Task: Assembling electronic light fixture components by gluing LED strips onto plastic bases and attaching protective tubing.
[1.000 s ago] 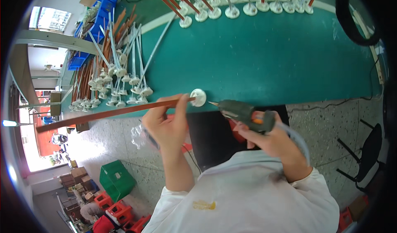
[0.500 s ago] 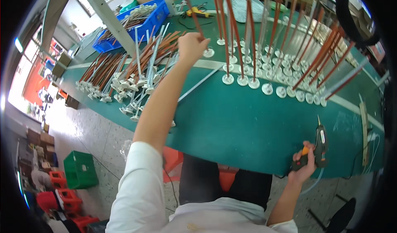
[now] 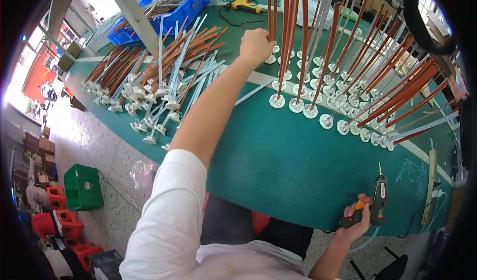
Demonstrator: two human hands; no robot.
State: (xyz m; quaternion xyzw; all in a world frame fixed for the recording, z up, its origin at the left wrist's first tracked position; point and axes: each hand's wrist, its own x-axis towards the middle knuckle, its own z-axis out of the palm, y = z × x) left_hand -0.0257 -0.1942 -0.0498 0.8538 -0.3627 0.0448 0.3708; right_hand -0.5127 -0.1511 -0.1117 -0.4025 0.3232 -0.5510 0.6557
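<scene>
My left hand reaches out to the far side of the table, its fingers closed at the lower part of an upright brown strip. Just below the fingers the strip's white round base is on the table, at the left end of the standing rows. My right hand is wrapped round the handle of a dark glue gun with an orange trigger, near the front edge. The gun's nozzle points up and away from me. To the right of my left hand stand several brown and silvery strips on white round bases.
A loose pile of strips with white bases lies on the left of the green table. Behind it are a blue crate, a metal post and a yellow-and-black tool. A green bin stands on the floor at left.
My left hand has moved right with the tilted brown strip, which now stands upright beside the rows. The glue gun stays in my right hand. The whole view has shifted slightly.
</scene>
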